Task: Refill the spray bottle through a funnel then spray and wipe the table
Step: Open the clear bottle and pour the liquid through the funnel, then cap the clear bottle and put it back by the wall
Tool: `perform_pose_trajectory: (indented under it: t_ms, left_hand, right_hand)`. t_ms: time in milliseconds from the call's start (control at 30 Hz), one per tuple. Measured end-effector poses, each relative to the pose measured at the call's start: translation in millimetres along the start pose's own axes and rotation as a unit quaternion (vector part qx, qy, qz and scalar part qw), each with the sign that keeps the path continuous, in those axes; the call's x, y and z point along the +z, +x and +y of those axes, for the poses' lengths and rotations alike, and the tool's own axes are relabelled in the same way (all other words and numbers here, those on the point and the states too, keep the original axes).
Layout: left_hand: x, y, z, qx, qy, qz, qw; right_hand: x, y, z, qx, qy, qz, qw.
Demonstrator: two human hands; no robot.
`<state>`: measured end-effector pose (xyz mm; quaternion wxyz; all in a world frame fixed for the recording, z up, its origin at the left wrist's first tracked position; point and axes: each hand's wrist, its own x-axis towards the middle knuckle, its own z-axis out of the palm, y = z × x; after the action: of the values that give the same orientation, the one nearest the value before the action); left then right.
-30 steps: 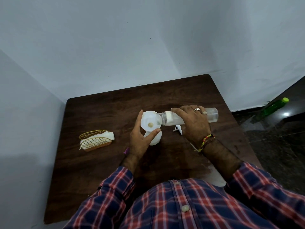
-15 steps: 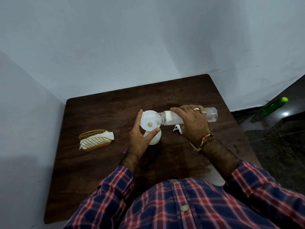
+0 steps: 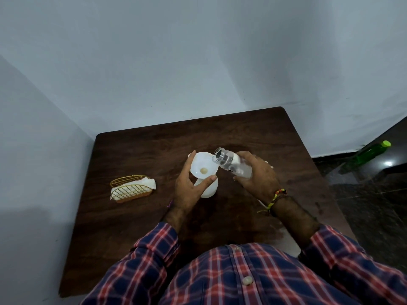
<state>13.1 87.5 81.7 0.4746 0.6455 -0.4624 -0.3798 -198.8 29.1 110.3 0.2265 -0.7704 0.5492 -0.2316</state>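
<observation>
On the dark wooden counter [image 3: 136, 216] a white spray bottle [image 3: 209, 190] stands upright with a white funnel [image 3: 203, 165] seated in its neck, a small pale hole showing at the funnel's centre. The left hand [image 3: 189, 188] is curled around this pair — thumb on the far rim of the funnel, fingers wrapped at the near side where funnel meets bottle — so it is clamped on them. The right hand [image 3: 256, 176] grips a clear refill bottle [image 3: 231, 162], its fingers closed round the body; the bottle is tilted with its open, uncapped mouth just above the funnel's right rim (whether any liquid is running out cannot be told). A beaded band sits on the right wrist, and both arms wear a red-and-blue plaid shirt [image 3: 242, 278]. Well apart to the left on the counter rests a gold wire napkin holder [image 3: 131, 188] with white napkins [image 3: 148, 183] tucked in it. Off the counter to the far right, a green bottle [image 3: 370, 154] with a lighter green cap leans on the dark floor beside the pale wall
</observation>
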Motion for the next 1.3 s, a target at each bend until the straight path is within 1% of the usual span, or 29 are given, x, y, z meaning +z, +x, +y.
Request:
perform_pose_trajectory:
  t_ms: [67, 167, 267, 300, 367, 500, 633, 667, 700, 733, 800, 867, 900, 933, 1033, 1100, 1133, 1233, 1300]
  left_hand:
    - [-0.5, 0.3, -0.1, -0.005, 0.002, -0.005, 1.0]
    - [-1.7, 1.2, 1.7, -0.009, 0.006, -0.009, 1.0]
    - [-6.5, -1.1, 2.4, -0.019, -0.038, -0.009, 0.999]
    - [-8.6, -3.5, 1.9, -0.022, -0.058, -0.001, 0.998]
    - [-13.7, -9.0, -0.7, -0.027, -0.067, 0.039, 0.997]
    - [-32.4, -14.8, -21.5, -0.064, 0.03, 0.154, 0.986]
    - [-48.8, -21.8, -51.3, -0.129, 0.131, 0.2, 0.962]
    - [-51.4, -23.6, -57.6, -0.148, 0.146, 0.197, 0.958]
    - [-53.0, -25.0, -65.4, -0.161, 0.163, 0.178, 0.957]
    - [-54.1, -25.9, -72.6, -0.172, 0.185, 0.141, 0.957]
    - [-52.9, -26.2, -83.6, -0.193, 0.229, 0.033, 0.954]
    - [-50.9, -25.5, -90.7, -0.19, 0.291, -0.06, 0.936]
    - [-49.4, -24.9, -93.7, -0.177, 0.329, -0.086, 0.924]
    - [-48.2, -23.4, -96.2, -0.165, 0.362, -0.095, 0.913]
    - [-45.3, -18.9, -98.4, -0.165, 0.382, -0.065, 0.907]
    - [-45.3, -16.9, -96.0, -0.172, 0.381, -0.048, 0.907]
    - [-45.6, -16.2, -92.8, -0.172, 0.372, -0.029, 0.912]
    - [-48.0, -14.7, -70.2, -0.167, 0.316, 0.084, 0.93]
    - [-50.1, -11.2, -50.3, -0.143, 0.289, 0.15, 0.935]
  right_hand:
    - [0.9, -1.1, -0.7, -0.008, 0.06, 0.013, 0.998]
    - [1.2, -4.2, -2.9, 0.003, 0.154, 0.029, 0.988]
    - [-1.1, -7.8, -6.2, 0.002, 0.201, 0.051, 0.978]
    - [-2.2, -9.4, -7.1, -0.001, 0.21, 0.057, 0.976]
    - [-3.7, -13.0, -7.4, -0.007, 0.222, 0.069, 0.973]
    - [-1.1, -21.1, -6.9, -0.004, 0.232, 0.083, 0.969]
    - [3.4, -28.1, -7.0, 0.002, 0.229, 0.075, 0.971]
    - [3.7, -29.7, -6.9, 0.001, 0.227, 0.071, 0.971]
    - [3.8, -31.3, -6.8, 0.002, 0.227, 0.068, 0.972]
    - [4.1, -32.5, -7.0, 0.003, 0.228, 0.067, 0.971]
    - [3.6, -33.3, -7.2, 0.009, 0.23, 0.068, 0.971]
    - [4.1, -31.7, -6.5, 0.023, 0.242, 0.072, 0.967]
    - [3.9, -30.3, -5.8, 0.035, 0.252, 0.074, 0.964]
    - [3.5, -28.1, -4.8, 0.048, 0.268, 0.076, 0.959]
    - [-2.3, -22.3, -1.1, 0.081, 0.306, 0.085, 0.945]
    - [-6.6, -20.0, -0.5, 0.083, 0.308, 0.099, 0.942]
    - [-8.2, -19.3, -1.0, 0.083, 0.309, 0.107, 0.941]
    - [-11.2, -19.2, -3.4, 0.081, 0.312, 0.12, 0.939]
    - [-10.9, -19.4, -4.3, 0.079, 0.309, 0.118, 0.94]
